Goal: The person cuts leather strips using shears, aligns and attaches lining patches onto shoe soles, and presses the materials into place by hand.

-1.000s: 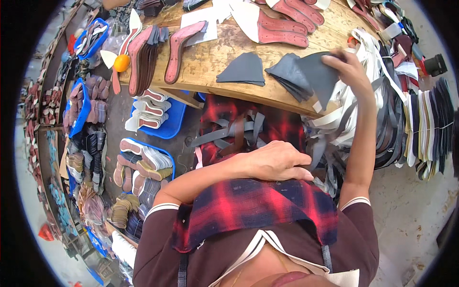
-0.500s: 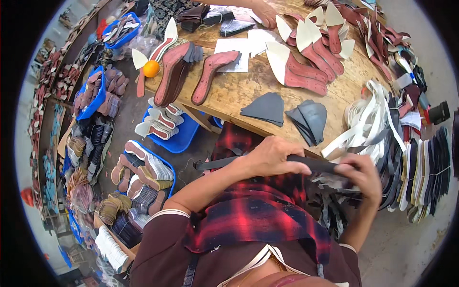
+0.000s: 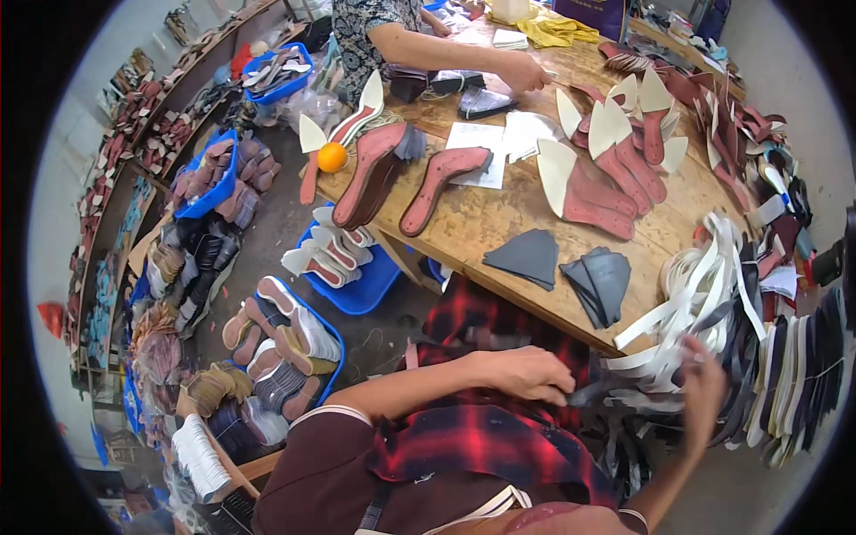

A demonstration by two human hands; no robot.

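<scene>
My left hand [image 3: 530, 374] is over my lap, fingers curled round a dark flat strip [image 3: 602, 393] that trails off to the right. The strip is blurred, and part of it is hidden by the hand. Raised on the right, my right hand [image 3: 703, 388] is smeared by motion beside a heap of white strips [image 3: 691, 299]; whether it holds anything is unclear. On the near table edge lie two small stacks of dark grey fan-shaped pieces [image 3: 526, 257] [image 3: 599, 281]. Beyond them are red insoles with cream toe ends [image 3: 584, 192].
The wooden table [image 3: 450, 236] carries red insoles [image 3: 437, 187], white paper [image 3: 477, 143] and an orange ball-like thing [image 3: 332, 157]. A co-worker's hand [image 3: 524, 71] reaches across its far side. Blue bins [image 3: 370, 290] of soles stand on the floor at left. Bundled strips [image 3: 794, 374] hang at right.
My hands have lowered and moved apart, the right one going outward and down. The strip, stretched between both hands before, has dropped with the left. The view has shifted, showing more of the co-worker.
</scene>
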